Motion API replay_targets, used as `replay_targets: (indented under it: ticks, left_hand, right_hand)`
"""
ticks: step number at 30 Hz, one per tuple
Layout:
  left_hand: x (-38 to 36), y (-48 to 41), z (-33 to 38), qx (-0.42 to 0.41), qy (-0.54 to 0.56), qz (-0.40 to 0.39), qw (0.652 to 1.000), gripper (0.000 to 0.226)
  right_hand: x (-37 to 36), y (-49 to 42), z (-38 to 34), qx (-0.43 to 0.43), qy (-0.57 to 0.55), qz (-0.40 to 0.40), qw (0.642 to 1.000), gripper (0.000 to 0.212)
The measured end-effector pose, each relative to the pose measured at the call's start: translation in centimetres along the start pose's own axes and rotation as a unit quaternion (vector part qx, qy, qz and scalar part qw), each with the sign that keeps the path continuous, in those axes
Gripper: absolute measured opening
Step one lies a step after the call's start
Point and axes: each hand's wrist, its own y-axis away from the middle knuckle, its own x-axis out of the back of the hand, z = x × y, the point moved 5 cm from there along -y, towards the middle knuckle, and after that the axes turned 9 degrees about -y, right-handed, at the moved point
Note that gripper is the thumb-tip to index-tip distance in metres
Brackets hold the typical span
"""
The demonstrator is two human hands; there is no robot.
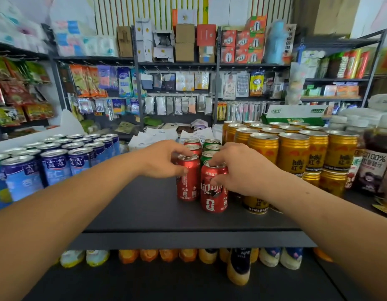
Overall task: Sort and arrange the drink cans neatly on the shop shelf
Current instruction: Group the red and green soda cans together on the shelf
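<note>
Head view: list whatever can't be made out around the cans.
All head view:
Green cans: mostly behind right hand and right red can; count unclear.
Left red can: top partly covered by left hand.
Lower bottles: tops hidden by the shelf.
Juice bottle: blurred, cut by right edge.

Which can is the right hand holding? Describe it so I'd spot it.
On the black shelf, two short rows stand between blue cans and gold cans. The right hand grips the right row's front can: red, with green cans behind.
</note>
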Motion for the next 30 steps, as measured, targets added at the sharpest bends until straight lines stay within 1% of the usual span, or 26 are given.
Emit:
replay_targets:
  ticks: [1,3,6,10,13,18,22,26,30]
  left_hand:
    - [0.1,0.0,-0.1,-0.003,-0.034,-0.007,0.999,0.055]
    - [0.1,-0.2,-0.4,-0.007,-0.098,0.011,0.995,0.057]
    - [-0.2,-0.5,-0.4,-0.005,-0.142,0.039,0.989,0.058]
    - [-0.1,-0.5,-0.1,0.006,-0.126,0.058,0.99,0.056]
    - [-0.2,-0.1,-0.2,0.017,-0.085,0.078,0.993,0.053]
    - [-0.7,0.4,-0.7,0.022,-0.017,0.112,0.993,0.048]
    - [-0.9,0.6,0.0,0.016,-0.012,0.132,0.991,0.049]
    - [-0.8,0.8,0.7,0.008,-0.05,0.143,0.988,0.048]
    - [-0.7,1.2,0.7,0.011,-0.088,0.138,0.986,0.056]
  right_hand:
    - [-0.1,0.1,0.1,-0.006,-0.008,0.006,1.0,0.05]
    - [-0.6,0.5,0.2,-0.013,-0.026,0.028,0.999,0.049]
    - [-1.9,1.1,0.1,0.006,-0.074,0.08,0.994,0.046]
    - [-2.6,0.9,-0.2,0.026,-0.085,0.109,0.99,0.045]
    - [-2.7,0.8,-0.1,0.028,-0.082,0.107,0.99,0.046]
    - [-2.5,0.7,0.7,0.032,-0.12,0.099,0.987,0.045]
    - [-2.5,0.8,0.9,0.037,-0.151,0.112,0.981,0.044]
    - [-2.6,0.8,1.4,0.032,-0.185,0.11,0.976,0.041]
    - [-2.5,1.2,1.8,0.037,-0.199,0.108,0.973,0.042]
